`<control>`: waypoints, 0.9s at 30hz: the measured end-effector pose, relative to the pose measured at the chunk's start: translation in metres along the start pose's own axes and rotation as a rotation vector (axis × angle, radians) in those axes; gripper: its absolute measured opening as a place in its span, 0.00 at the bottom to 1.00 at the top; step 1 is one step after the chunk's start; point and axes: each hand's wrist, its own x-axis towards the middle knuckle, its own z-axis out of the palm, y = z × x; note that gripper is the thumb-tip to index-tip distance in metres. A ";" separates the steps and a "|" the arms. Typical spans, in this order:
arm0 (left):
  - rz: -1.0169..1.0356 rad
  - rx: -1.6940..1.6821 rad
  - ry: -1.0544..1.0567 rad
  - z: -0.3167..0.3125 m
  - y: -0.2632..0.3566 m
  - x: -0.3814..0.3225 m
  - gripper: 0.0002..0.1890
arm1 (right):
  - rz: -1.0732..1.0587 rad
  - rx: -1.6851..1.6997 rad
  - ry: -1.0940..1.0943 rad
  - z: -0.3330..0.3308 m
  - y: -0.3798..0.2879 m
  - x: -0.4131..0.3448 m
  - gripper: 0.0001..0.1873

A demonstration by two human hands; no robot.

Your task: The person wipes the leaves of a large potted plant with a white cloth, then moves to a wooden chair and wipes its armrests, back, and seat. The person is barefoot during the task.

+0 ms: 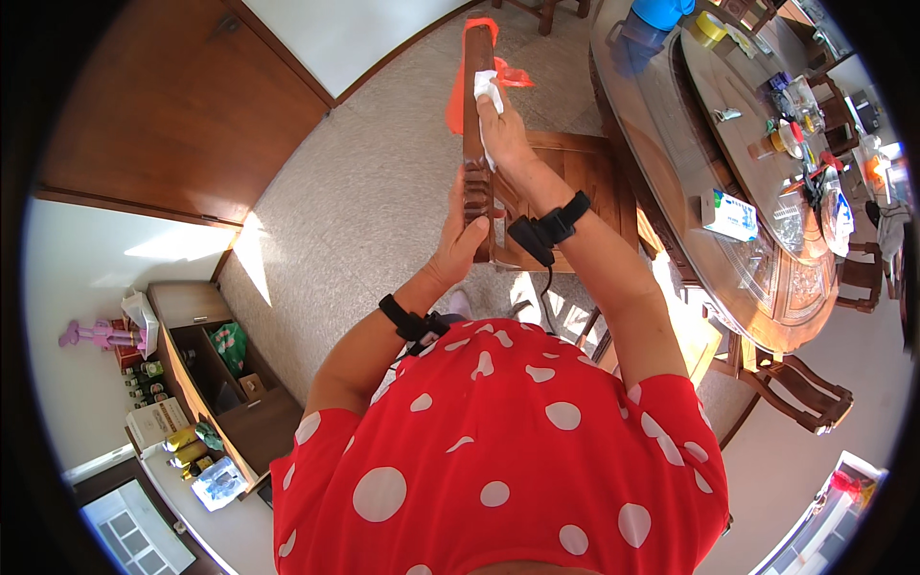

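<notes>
A dark wooden chair stands before me, its backrest top rail (480, 54) running away from me and its seat (575, 158) to the right. My left hand (460, 244) grips the near, carved part of that rail, thumb on top and fingers around the left side. Pressed to the rail farther along, my right hand (507, 133) holds a white tissue (486, 83). Around the rail's far end hangs an orange-red plastic bag (456, 108), partly behind the wood.
An oval wooden table (661, 144) with a glass top stands right, bearing a tissue box (729, 215), yellow tape roll (710, 29) and blue-lidded container (658, 14). Another wooden chair (805, 392) is lower right. A low cabinet (259, 438) with an open compartment stands left, below a wooden door (172, 108).
</notes>
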 end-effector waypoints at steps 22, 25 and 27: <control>0.044 0.152 0.030 0.001 -0.001 -0.004 0.40 | 0.013 0.107 -0.183 -0.014 0.020 -0.148 0.37; 0.040 0.130 -0.003 0.000 0.002 -0.003 0.43 | -0.064 0.055 -0.155 -0.015 0.010 -0.137 0.37; 0.029 0.109 -0.026 0.000 0.005 -0.003 0.46 | -0.156 0.013 -0.120 -0.014 0.005 -0.125 0.36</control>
